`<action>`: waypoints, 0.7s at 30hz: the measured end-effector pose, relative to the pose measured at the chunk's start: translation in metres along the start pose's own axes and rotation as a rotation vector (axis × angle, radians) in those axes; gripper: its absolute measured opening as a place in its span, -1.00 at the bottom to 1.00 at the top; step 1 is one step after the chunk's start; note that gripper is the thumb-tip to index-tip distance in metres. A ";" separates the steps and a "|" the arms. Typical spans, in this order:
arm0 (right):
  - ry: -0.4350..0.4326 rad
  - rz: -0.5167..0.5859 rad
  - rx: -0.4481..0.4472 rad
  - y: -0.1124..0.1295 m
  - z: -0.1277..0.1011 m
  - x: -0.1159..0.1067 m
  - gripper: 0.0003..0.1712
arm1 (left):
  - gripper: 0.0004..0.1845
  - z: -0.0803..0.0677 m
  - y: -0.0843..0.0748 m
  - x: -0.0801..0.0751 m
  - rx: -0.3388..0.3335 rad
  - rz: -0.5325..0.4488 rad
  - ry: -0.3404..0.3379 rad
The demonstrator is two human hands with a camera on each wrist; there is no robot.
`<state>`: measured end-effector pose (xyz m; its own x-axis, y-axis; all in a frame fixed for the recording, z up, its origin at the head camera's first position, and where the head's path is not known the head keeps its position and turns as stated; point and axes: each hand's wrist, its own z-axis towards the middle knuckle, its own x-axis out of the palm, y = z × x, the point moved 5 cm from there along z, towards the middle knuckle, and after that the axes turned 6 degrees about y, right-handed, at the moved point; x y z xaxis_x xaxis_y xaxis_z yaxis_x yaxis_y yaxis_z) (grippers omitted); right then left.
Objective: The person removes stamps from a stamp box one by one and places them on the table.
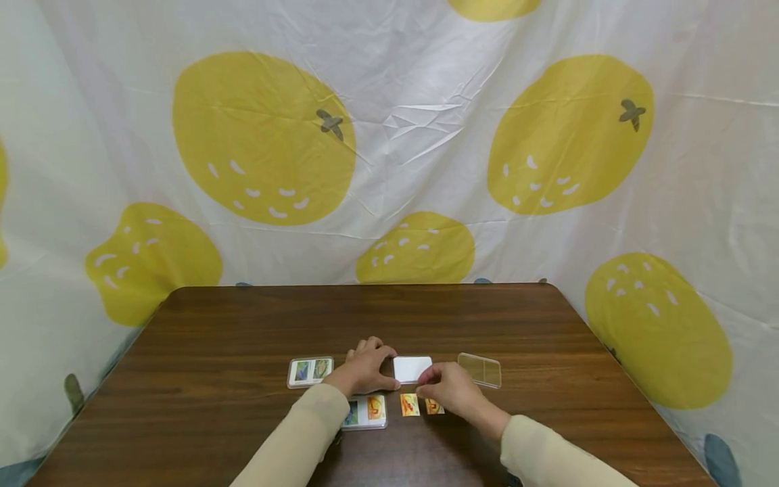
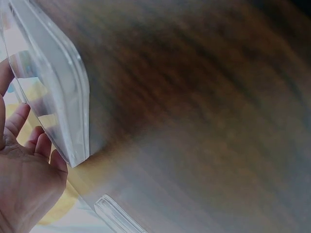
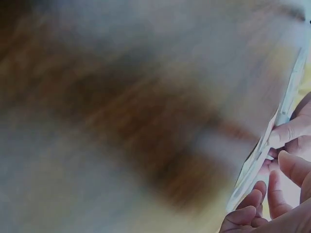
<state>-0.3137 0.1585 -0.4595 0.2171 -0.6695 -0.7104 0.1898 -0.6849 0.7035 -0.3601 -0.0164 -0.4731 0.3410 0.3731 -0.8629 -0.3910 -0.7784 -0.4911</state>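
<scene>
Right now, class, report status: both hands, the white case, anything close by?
Left hand and right hand both grip white case on table. Two loose cards beside right hand. Clear lid lies just right.

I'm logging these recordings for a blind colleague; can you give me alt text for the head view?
Two hands in beige sleeves meet at a white card tray on a dark wooden table: the left hand grips its left end, the right hand touches its right end. Picture cards, two filled card cases and a clear lid lie around them.
</scene>
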 end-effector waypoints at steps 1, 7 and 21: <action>-0.001 0.004 0.005 0.000 0.000 -0.001 -0.87 | -0.39 0.000 0.000 0.000 -0.001 0.000 0.002; -0.013 0.056 -0.010 -0.003 0.002 -0.008 -0.84 | -0.39 0.000 0.000 0.000 0.001 -0.002 0.005; 0.039 0.088 -0.065 -0.025 0.007 -0.036 -0.63 | -0.38 -0.002 -0.001 0.000 0.004 -0.016 0.023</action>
<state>-0.3333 0.1978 -0.4515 0.2725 -0.7134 -0.6456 0.2296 -0.6034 0.7637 -0.3585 -0.0167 -0.4720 0.3670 0.3735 -0.8519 -0.3889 -0.7704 -0.5053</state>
